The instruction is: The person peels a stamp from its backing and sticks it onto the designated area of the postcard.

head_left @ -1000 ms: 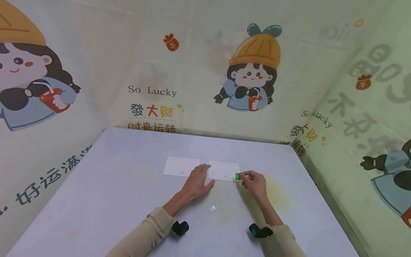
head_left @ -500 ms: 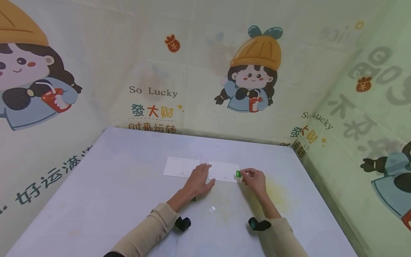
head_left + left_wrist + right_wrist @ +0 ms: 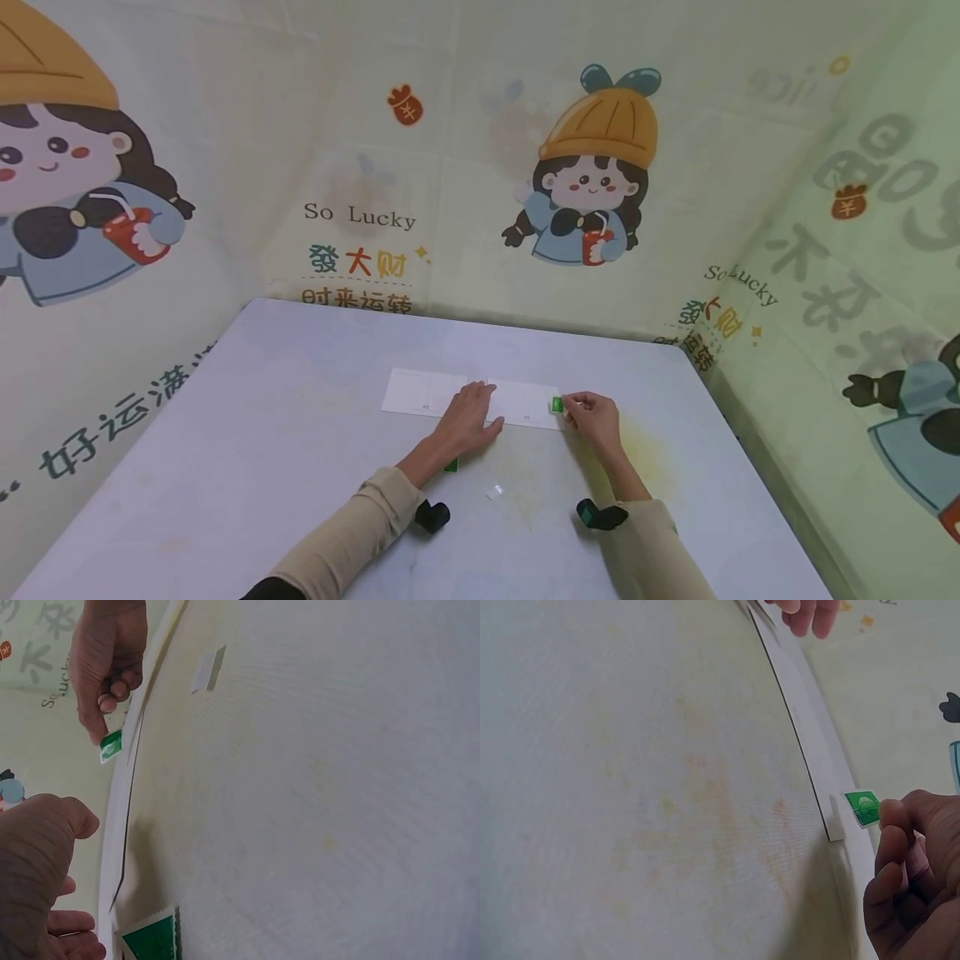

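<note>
My right hand pinches a small green postage stamp between thumb and index finger, over the right end of a white card with small print. In the right wrist view the held stamp shows a pale edge and stands just above the card's corner. My left hand rests with straight, spread fingers across the left end of that card and the right end of a second white card. Another green stamp, with a toothed white edge, lies on the table below the left hand.
A small folded scrap of white paper lies on the white table between the forearms. Black wrist cameras sit at both sleeves. Cloth walls with cartoon prints stand behind the table and at its sides.
The head view has shifted slightly. My right hand keeps its pinch on the stamp, which has risen a little toward the card's far side. More of the stamp under my left wrist shows.
</note>
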{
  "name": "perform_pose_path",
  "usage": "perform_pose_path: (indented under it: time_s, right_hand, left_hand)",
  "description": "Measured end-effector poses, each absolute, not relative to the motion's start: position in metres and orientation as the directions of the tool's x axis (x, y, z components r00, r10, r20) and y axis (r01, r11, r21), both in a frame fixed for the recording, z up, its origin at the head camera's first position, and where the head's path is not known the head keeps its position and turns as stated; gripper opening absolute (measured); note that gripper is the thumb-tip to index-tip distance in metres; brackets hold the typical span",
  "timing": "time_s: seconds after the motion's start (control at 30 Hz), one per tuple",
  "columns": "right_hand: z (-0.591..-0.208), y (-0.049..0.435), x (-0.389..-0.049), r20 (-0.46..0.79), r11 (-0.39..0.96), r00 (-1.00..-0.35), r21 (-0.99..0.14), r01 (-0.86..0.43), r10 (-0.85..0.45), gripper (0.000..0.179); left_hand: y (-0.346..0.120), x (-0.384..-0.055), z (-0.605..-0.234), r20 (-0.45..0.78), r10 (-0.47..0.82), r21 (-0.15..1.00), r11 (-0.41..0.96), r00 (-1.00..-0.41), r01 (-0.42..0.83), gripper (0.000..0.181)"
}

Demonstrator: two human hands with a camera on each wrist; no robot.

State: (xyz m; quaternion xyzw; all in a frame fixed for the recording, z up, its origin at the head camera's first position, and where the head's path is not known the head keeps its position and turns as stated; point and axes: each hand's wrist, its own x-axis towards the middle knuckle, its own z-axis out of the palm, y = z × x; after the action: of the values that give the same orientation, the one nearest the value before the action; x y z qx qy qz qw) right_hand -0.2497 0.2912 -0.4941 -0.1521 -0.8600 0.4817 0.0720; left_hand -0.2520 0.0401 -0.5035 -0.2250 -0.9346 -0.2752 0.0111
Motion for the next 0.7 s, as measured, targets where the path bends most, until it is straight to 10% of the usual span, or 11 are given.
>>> perform_pose_path:
  time_s: [0.7]
  right_hand:
    - [-0.499,0.291,-0.273,-0.016,0.523,-0.945,-0.83,0.195,0.328,0.026]
  left_hand:
    - [0.047,-0.258,-0.509,0.121,0.416,0.466,0.778,-0.901,0.422,0.062]
